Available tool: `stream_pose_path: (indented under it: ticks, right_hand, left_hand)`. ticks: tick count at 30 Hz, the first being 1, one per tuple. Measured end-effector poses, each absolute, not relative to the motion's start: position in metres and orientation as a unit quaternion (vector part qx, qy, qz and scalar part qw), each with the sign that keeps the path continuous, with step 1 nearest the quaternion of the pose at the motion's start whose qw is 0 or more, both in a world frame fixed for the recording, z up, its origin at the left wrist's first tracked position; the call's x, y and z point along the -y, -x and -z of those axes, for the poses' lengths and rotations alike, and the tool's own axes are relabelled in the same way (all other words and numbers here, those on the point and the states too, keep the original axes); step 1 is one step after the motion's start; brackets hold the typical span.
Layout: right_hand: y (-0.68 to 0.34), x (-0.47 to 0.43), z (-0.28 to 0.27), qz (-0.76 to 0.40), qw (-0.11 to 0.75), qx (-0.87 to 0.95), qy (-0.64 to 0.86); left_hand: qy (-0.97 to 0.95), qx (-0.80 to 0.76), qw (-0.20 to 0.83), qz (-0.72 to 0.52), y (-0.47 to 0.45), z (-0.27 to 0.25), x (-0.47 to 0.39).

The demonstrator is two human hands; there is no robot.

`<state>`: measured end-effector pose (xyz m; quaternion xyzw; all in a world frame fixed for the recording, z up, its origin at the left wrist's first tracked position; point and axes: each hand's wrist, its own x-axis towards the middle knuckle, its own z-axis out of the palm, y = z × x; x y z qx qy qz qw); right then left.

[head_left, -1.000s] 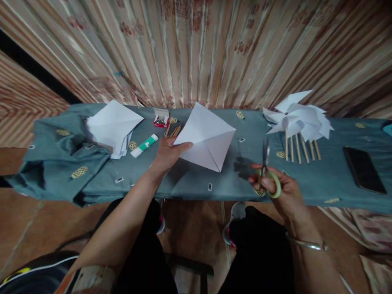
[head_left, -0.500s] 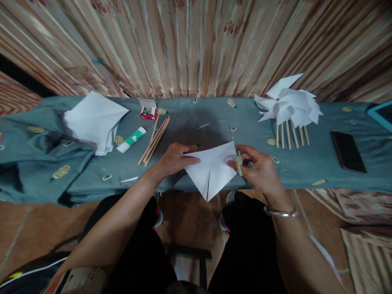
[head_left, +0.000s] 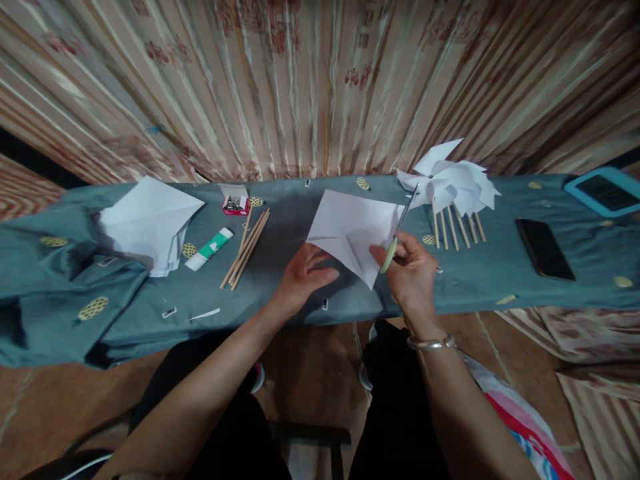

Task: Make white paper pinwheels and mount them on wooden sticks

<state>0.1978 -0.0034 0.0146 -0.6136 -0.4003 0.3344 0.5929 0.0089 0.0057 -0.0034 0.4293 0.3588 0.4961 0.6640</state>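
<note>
A square sheet of white paper (head_left: 345, 223), with crease lines and a lower edge that bends up, is above the table in the middle. My left hand (head_left: 306, 280) is at its lower left edge, thumb stretched away from the other fingers; the fingertips are partly hidden near the paper. My right hand (head_left: 413, 270) grips green-handled scissors (head_left: 389, 255), their blades pointing up and away along the paper's right side. The right thumb also lies against the paper's edge.
On the cloth-covered table (head_left: 280, 293) are a paper stack (head_left: 150, 217), a glue stick (head_left: 209, 249), wooden sticks (head_left: 247, 253) and an open red box (head_left: 235, 203) of small metal pieces. Paper pinwheels (head_left: 453, 183), a phone (head_left: 545, 248) and a blue-framed device (head_left: 607, 191) lie rightward.
The paper has turned and its slit corner no longer points at me. My left hand has loosened its pinch and dropped lower. The scissors now point up beside the paper.
</note>
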Motion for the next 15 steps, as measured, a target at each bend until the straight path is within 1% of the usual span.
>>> stream_pose_path:
  ticks: [3, 6, 12, 15]
  right_hand:
    - [-0.187, 0.004, -0.013, -0.34, 0.585, 0.416, 0.607]
    - [-0.179, 0.004, -0.011, -0.351, 0.579, 0.424, 0.601]
    - [-0.167, 0.007, -0.011, -0.418, 0.562, 0.416, 0.58]
    - [-0.165, 0.015, -0.016, -0.448, 0.52, 0.436, 0.582]
  left_hand:
    - [-0.43, -0.373, 0.663, -0.486, -0.022, -0.001, -0.001]
    - [-0.428, -0.399, 0.639, -0.499, -0.027, -0.003, -0.001]
    - [-0.461, -0.46, 0.539, -0.534, -0.017, 0.015, -0.014]
    - [-0.496, -0.476, 0.484, -0.542, -0.004, 0.015, -0.021]
